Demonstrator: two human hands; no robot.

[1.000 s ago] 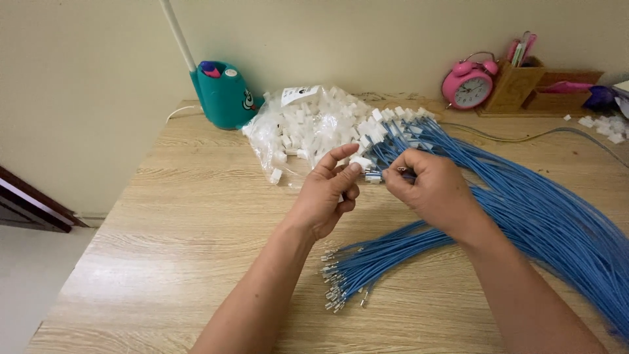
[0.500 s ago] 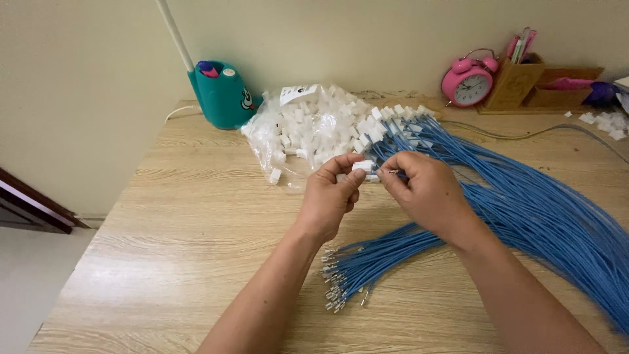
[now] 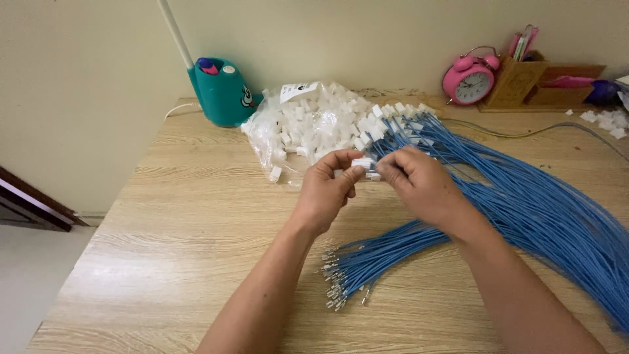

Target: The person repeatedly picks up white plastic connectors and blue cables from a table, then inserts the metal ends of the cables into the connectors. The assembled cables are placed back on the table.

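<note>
Head view: a small white plastic connector [image 3: 362,162] is pinched between the fingertips of the left hand [image 3: 325,190] above the bench [image 3: 183,216], while the right hand [image 3: 419,183] is closed on a thin blue wire [image 3: 393,172] meeting it. The connector is judged light, rigid and slippery, best gripped by its flat sides; the wire is limp. Behind lie a bag of white connectors [image 3: 308,124] and the blue wire bundle [image 3: 537,210].

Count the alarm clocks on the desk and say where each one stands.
1. A pink alarm clock stands at the back of the wooden desk, against the wall, just left of the wooden organiser. Nothing suggests another is hidden.
</note>
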